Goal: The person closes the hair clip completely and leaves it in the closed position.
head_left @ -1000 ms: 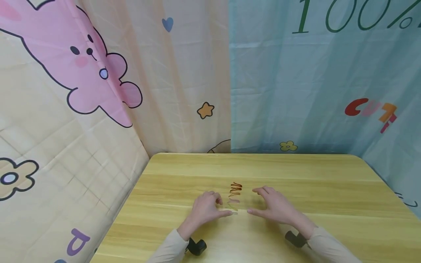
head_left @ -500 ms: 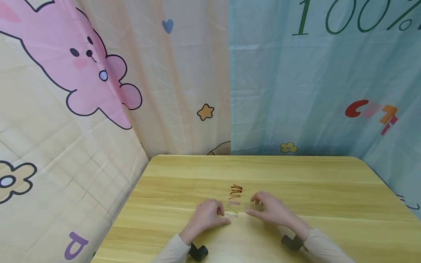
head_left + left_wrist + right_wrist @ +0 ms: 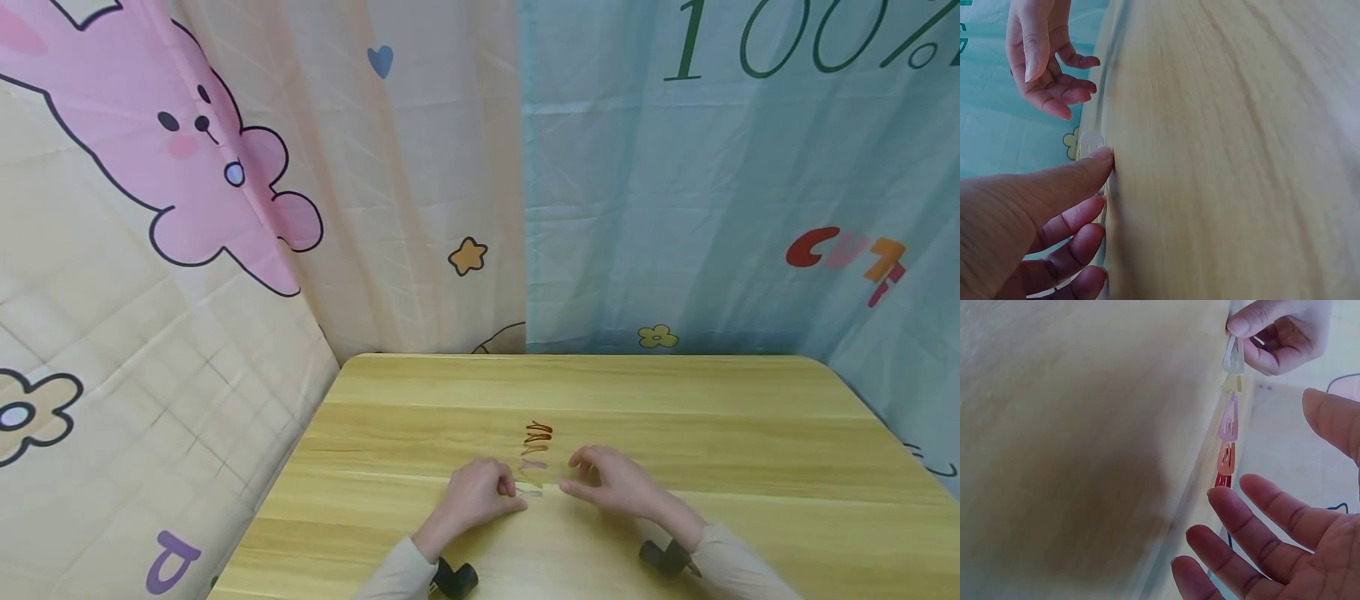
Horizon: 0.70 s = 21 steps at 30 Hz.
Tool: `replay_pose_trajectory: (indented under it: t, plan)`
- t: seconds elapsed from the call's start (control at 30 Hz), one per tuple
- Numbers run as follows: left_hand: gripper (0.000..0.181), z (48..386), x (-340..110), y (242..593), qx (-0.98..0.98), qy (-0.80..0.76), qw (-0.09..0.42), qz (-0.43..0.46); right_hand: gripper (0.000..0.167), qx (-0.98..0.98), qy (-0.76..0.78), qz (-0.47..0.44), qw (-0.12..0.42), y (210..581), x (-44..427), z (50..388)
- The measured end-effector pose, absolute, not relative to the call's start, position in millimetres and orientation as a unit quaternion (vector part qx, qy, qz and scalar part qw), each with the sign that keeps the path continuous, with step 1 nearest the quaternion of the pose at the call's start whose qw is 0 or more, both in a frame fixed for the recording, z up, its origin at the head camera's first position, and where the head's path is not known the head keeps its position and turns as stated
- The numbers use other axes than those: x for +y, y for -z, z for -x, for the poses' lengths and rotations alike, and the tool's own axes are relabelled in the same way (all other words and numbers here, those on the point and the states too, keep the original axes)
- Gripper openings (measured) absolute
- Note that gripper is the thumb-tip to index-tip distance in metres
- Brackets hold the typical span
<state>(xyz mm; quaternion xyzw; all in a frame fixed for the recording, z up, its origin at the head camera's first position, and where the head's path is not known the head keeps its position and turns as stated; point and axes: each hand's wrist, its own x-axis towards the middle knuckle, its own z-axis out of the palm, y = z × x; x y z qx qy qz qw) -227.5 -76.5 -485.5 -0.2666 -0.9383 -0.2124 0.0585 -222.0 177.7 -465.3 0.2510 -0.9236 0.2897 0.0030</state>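
the left hand point(image 3: 480, 492) pinches the narrow end of a whitish snap hair clip point(image 3: 1234, 361), nearest the person in a row on the table point(image 3: 360, 492). beyond it lie a yellow clip point(image 3: 1232, 384), a pink clip point(image 3: 1229, 422), an orange clip point(image 3: 1226, 464) and a red clip point(image 3: 1223, 481); the right hand point(image 3: 618, 482), fingers loosely spread, grip holding nothing, hovers near the row.
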Motion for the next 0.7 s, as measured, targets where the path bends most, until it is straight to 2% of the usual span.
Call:
replay_pose_trajectory:
  t: [0.23, 0.7]
  plan:
    - [0.025, 228.4, -76.2, 485.8, -0.937, 0.224, 0.043, 0.265, 0.05, -0.922, -0.295, -0.251, -0.008, 466.9, 175.8, 222.0]
    - [0.022, 225.7, -71.3, 480.5, -0.937, 0.219, 0.044, 0.267, 0.042, -0.917, -0.308, -0.253, -0.014, 466.2, 171.0, 220.4]
